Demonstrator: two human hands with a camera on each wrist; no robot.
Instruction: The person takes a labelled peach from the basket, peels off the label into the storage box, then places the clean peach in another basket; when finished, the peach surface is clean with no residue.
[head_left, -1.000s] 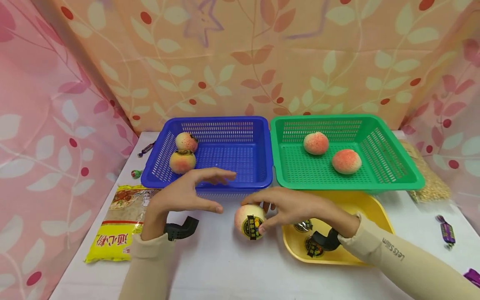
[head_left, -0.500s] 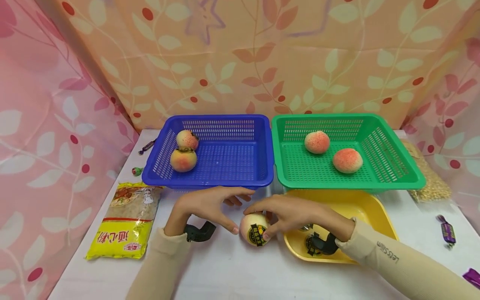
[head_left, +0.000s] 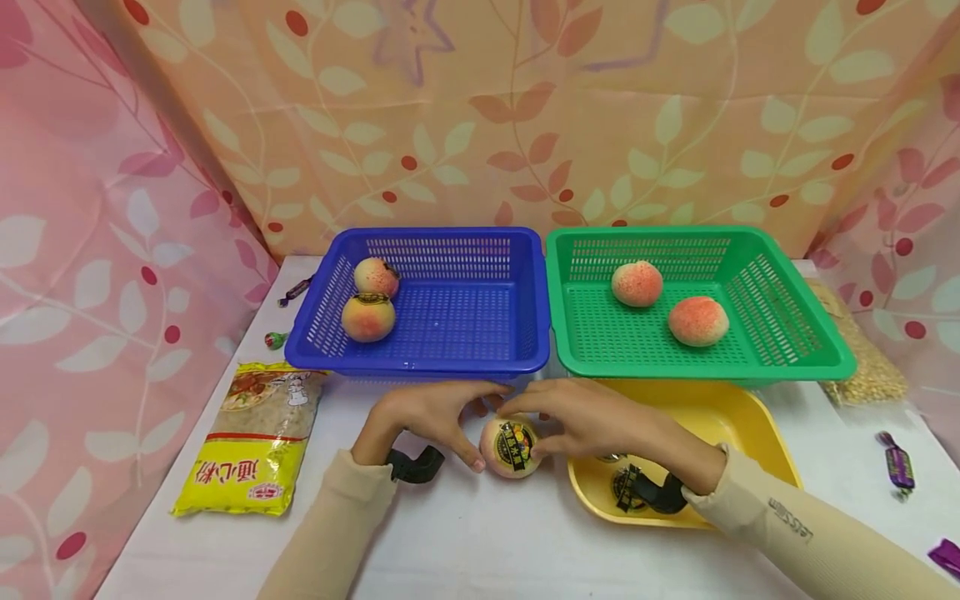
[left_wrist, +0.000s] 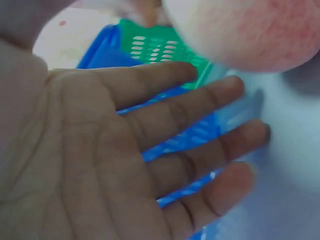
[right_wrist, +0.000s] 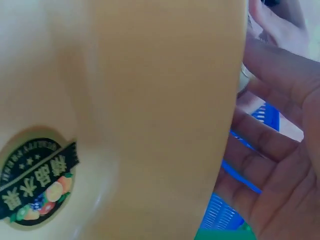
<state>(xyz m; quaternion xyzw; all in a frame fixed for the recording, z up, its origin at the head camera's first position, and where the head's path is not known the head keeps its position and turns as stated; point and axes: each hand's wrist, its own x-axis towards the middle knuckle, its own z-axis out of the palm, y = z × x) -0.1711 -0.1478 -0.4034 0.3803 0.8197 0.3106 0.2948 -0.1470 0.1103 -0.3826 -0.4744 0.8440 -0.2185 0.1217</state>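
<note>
A pale pink peach (head_left: 506,462) with a black fruit sticker (head_left: 514,443) on its front sits between my hands, close over the white table. My right hand (head_left: 600,417) holds it from the right, the thumb at its side and the index finger curved behind the top. On its other side is my left hand (head_left: 431,421), the thumb tip near the peach's lower left. In the left wrist view that hand's fingers (left_wrist: 180,110) are extended and spread below the peach (left_wrist: 250,30). Only a sliver of the peach shows in the right wrist view.
Two peaches (head_left: 368,318) lie in the blue basket (head_left: 420,364); two redder ones (head_left: 699,322) lie in the green basket (head_left: 705,368). A yellow tray (head_left: 757,433) with round black stickers (head_left: 625,490) is under my right forearm. A yellow food packet (head_left: 251,454) and wrapped candies (head_left: 897,467) flank them.
My left hand has come right and down toward the peach. The peach's sticker has turned, and my right thumb has shifted from over the sticker to the peach's right side.
</note>
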